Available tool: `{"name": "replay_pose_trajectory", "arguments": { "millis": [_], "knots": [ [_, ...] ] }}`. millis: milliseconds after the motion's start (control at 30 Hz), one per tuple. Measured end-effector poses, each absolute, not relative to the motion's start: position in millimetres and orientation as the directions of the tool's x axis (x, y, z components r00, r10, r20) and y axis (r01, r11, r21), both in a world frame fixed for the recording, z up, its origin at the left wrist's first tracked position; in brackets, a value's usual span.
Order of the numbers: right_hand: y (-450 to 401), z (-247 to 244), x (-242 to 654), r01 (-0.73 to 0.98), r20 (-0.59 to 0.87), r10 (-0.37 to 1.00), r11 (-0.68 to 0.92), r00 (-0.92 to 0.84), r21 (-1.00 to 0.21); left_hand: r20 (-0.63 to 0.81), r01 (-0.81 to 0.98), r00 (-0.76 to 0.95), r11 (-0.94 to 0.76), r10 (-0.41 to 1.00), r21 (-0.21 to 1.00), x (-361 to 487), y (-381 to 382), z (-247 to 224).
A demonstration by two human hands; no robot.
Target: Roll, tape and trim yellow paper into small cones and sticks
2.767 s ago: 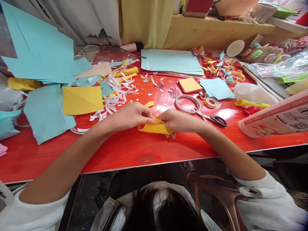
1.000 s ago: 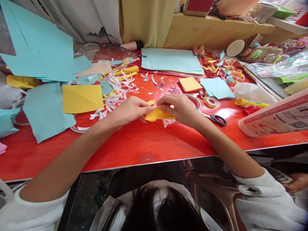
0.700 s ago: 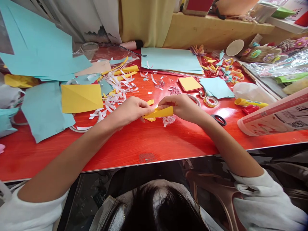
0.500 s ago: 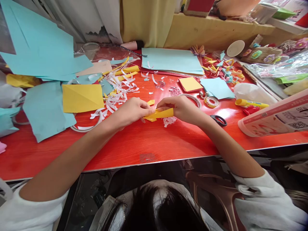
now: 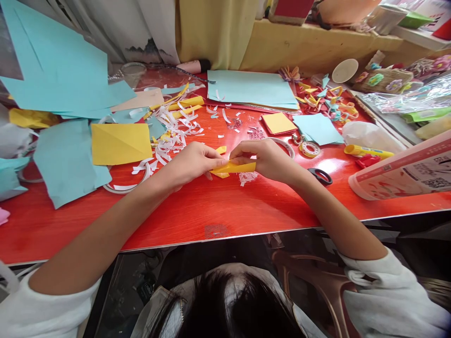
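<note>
Between my hands is a folded piece of yellow paper, held a little above the red table. My left hand pinches its left part between thumb and fingers. From the other side, my right hand grips it, fingertips close to the left thumb. A yellow tip of paper shows above the left fingers and another flap below them. The fingers hide part of the folds. Pink and white paper shreds lie under the right hand, and a white tape ring sits just behind it.
White paper strips and a yellow sheet lie left. Blue sheets are at the back. To the right are square blue papers, black-handled scissors, a yellow glue stick and a large pink cup.
The yellow paper's flap by my right hand has tilted slightly and shifted a little. Both hands stay nearly in place, still gripping it.
</note>
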State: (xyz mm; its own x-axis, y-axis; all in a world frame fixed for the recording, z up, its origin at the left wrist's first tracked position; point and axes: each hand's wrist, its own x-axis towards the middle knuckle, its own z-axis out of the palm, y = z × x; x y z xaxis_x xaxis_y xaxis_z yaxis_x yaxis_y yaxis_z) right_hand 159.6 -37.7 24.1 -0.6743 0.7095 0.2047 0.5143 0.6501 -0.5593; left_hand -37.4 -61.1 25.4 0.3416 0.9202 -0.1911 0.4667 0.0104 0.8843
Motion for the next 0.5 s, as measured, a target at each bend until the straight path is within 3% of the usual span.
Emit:
{"name": "replay_pose_trajectory", "arguments": {
  "millis": [500],
  "knots": [
    [-37.7,23.0,157.8,0.496,0.226,0.683,0.682,-0.695,-0.537,-0.209,0.514,0.34,0.005,0.917,0.858,-35.7,-62.8,26.9]
  ]
}}
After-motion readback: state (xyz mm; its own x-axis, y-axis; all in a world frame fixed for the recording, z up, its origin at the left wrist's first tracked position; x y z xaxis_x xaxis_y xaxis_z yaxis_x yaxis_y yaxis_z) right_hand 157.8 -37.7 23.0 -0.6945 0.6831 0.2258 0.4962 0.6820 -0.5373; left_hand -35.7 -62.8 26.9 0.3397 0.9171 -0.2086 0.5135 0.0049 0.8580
